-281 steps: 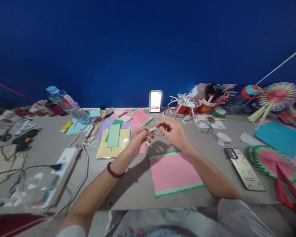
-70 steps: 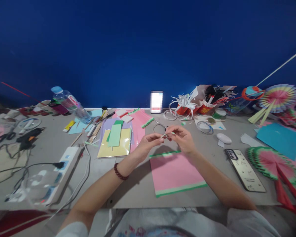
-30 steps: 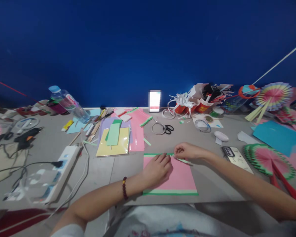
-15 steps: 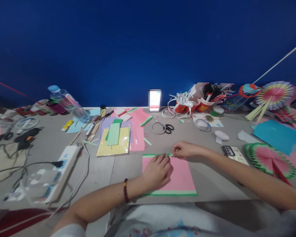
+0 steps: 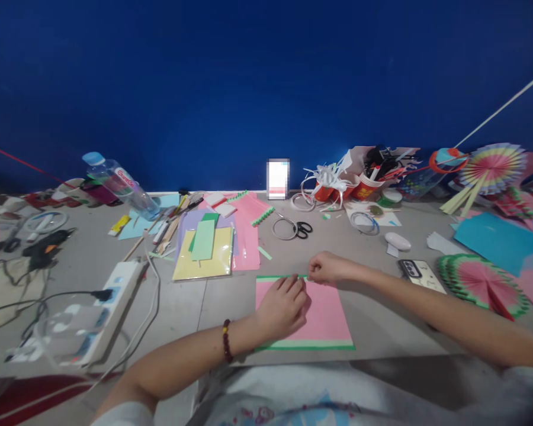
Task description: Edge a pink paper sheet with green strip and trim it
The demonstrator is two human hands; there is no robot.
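Step in hand, as I read it: edge work on the pink paper sheet [image 5: 328,313], at its far green border [image 5: 266,278]. Left hand [image 5: 282,305] lies palm down on the sheet, fingers loosely bent and resting on the paper rather than clenched, fingertips up at that border. Right hand [image 5: 326,268] is curled at the same border, just beside the left fingertips. Can't tell if its fingers pinch anything (a pale sliver shows just under them, too small to name).

Next move calls for light left-hand pressure so the sheet doesn't creep, and right fingers tracking the border without creasing it. Main risk, I'd guess: a skewed edge.

Sheet looks flat and smooth, no folds visible. It's on the table [image 5: 222,319] in front of the person, close to the near edge. The near border [image 5: 311,345] is a pale green band with a darker green line outside it; left part of the sheet is hidden by the left hand and wrist. Black-handled scissors [image 5: 304,230] and a loose pale green strip [image 5: 265,253] lie beyond it, apart from both hands.
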